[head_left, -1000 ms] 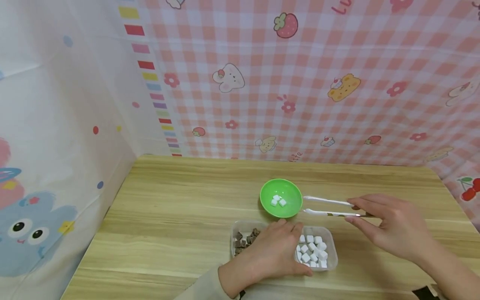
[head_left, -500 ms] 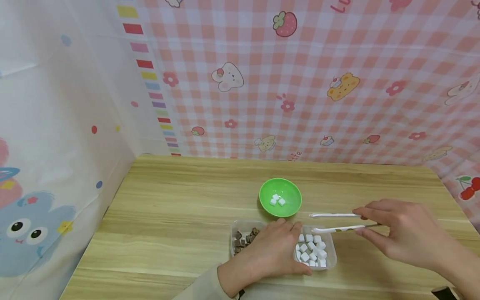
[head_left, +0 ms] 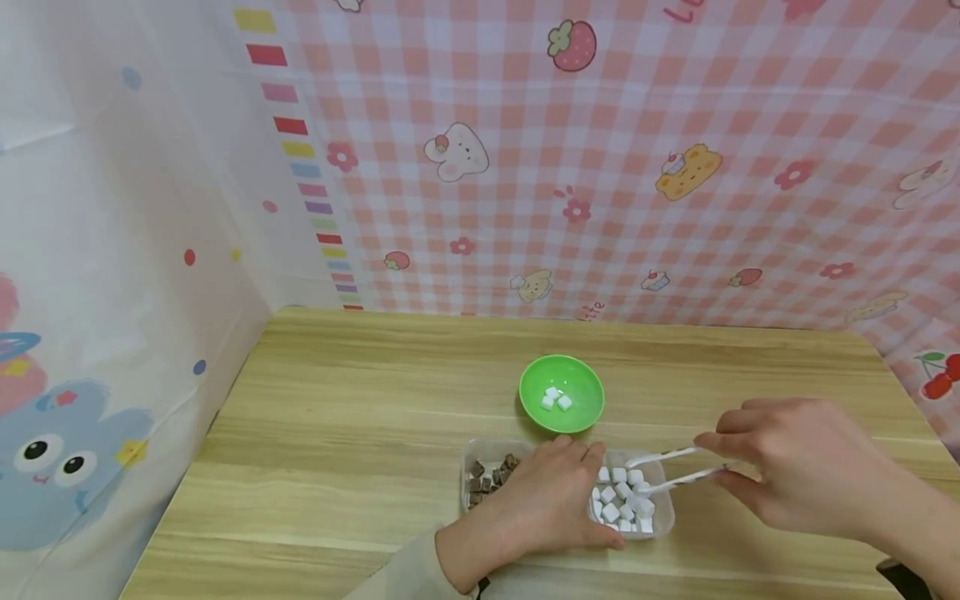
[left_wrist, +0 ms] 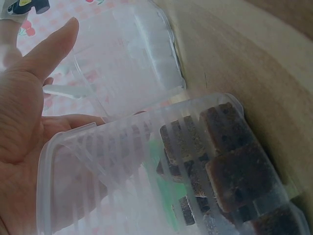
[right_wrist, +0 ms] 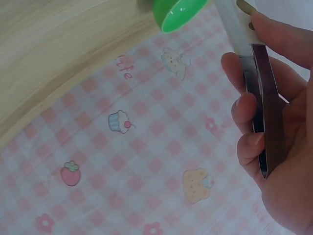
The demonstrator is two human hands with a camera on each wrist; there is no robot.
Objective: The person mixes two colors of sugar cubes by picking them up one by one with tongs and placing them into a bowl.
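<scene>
Head view: three cubes (head_left: 565, 403) already in the bowl (head_left: 581, 421); many left in the tub (head_left: 670, 518) at its five o'clock, where the right hand (head_left: 802, 467) pinches parted tongs (head_left: 686, 479); left hand (head_left: 551, 496), loosely spread, spans both tubs.

Cartoon-print cloths (head_left: 517, 100) edging a table (head_left: 360, 392) suggest a booth.

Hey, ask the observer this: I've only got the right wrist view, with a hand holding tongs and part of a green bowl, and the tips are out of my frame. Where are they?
Observer: In the head view, the tips of the tongs are over the white cubes in a clear container.
Operator: Okay, and is anything inside the green bowl?
Observer: Yes, the head view shows three white cubes in it.
</scene>
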